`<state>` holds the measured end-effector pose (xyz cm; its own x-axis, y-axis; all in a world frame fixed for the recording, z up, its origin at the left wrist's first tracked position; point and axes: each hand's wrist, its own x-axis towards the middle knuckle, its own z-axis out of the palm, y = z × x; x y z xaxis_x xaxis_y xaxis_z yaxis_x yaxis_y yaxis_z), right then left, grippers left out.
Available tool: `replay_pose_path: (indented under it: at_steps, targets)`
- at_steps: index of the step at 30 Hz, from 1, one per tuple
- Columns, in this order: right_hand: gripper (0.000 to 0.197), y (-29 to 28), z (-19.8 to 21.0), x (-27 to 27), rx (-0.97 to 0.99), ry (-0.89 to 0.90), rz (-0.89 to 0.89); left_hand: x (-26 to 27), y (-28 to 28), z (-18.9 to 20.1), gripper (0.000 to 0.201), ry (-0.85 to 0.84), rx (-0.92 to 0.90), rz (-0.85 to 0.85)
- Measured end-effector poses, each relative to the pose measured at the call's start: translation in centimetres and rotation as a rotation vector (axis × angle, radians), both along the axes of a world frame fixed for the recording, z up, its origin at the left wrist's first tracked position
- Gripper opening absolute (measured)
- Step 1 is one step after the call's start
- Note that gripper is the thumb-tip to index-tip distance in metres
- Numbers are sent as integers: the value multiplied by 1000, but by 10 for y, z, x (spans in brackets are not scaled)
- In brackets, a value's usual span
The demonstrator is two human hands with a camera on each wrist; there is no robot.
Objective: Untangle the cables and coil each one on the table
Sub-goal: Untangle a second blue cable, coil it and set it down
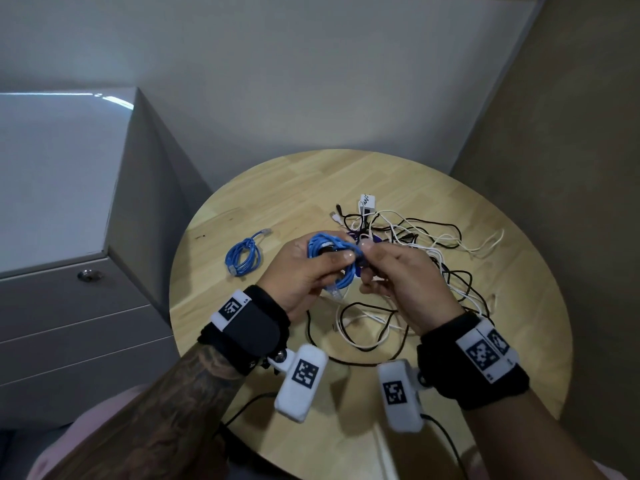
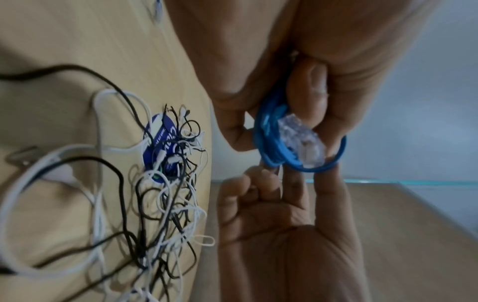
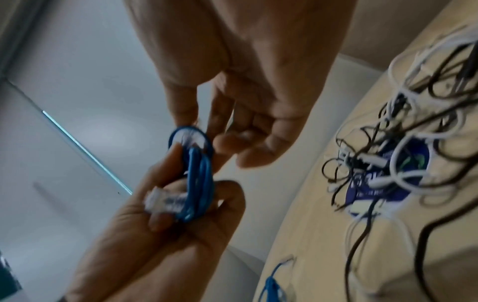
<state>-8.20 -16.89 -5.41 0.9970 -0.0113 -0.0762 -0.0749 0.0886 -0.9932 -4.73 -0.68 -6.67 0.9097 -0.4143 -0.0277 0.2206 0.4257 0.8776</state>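
A small coil of blue network cable (image 1: 330, 249) is held above the round wooden table (image 1: 294, 188). My left hand (image 1: 304, 271) grips it, thumb over the loops, and a clear plug (image 1: 335, 293) hangs below the palm. My right hand (image 1: 388, 268) pinches the coil's right side with thumb and forefinger. In the left wrist view the blue coil (image 2: 271, 141) and its clear plug (image 2: 302, 141) sit between the fingers (image 2: 297, 179) of both hands. A second blue coil (image 1: 242, 256) lies on the table to the left. A tangle of black and white cables (image 1: 415, 244) lies on the right.
A white adapter (image 1: 367, 202) lies at the far edge of the tangle. A blue round disc (image 3: 375, 183) sits under the cables. A grey drawer cabinet (image 1: 69, 202) stands left of the table. Walls close in behind and to the right.
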Motion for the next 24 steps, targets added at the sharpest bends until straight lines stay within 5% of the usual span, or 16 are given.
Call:
replay_pose_path:
  at_steps: [3,12,24]
  targets:
    - [20,-4,-4,-2,-125,-9,37,-1,-2,0,20,-4,49,18]
    - [24,-10,3,9,14,-151,-490,0,-13,-2,23,133,-53,-49]
    - [24,-10,4,7,-36,-237,-576,-18,-14,-6,16,215,-30,-50]
